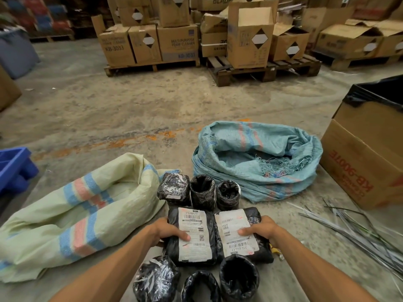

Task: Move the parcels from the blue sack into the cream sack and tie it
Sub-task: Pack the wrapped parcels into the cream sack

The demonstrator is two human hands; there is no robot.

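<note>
Blue sack [257,162]: crumpled, mouth open, on floor at right. Cream sack [72,214], striped, lies flat at left. Between them, two flat labelled black parcels [192,234] side by side; six black-wrapped round parcels [201,191] upright around them.

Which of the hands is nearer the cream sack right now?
Left. The left hand grips a labelled parcel right beside the cream sack; the right hand holds the other parcel, farther away, toward the blue sack.

Cardboard boxes [178,43] on wooden pallets [263,69], blue crate [13,168], loose strapping strips [353,229], concrete floor [130,110]
</note>
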